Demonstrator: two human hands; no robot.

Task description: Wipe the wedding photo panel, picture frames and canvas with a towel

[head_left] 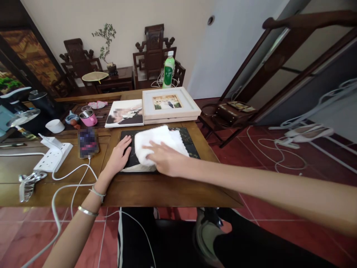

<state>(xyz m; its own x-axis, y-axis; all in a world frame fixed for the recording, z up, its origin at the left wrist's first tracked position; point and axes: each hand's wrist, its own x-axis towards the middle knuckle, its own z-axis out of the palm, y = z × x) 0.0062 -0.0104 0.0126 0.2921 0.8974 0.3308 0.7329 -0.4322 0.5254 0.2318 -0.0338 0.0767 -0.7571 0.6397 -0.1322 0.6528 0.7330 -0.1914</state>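
Observation:
A dark, flat panel with gold flecks and a pale near edge (128,150) lies on the wooden table. My left hand (120,154) rests on its left edge, fingers extended and holding nothing. On top of the panel is a bunched white towel (167,137) with a fluffy surface. My right hand (164,158) grips and presses the towel from above, its fingers bent into the cloth. The towel and my right hand hide much of the panel's middle.
Behind the panel lie a photo print (125,112) and a white box frame (192,102), with a green bottle (169,70) beyond. To the left are a power strip (52,156), phone (88,142), pink mug (88,117), hair claw (29,184) and trailing white cable (57,208). A chair (237,108) stands right.

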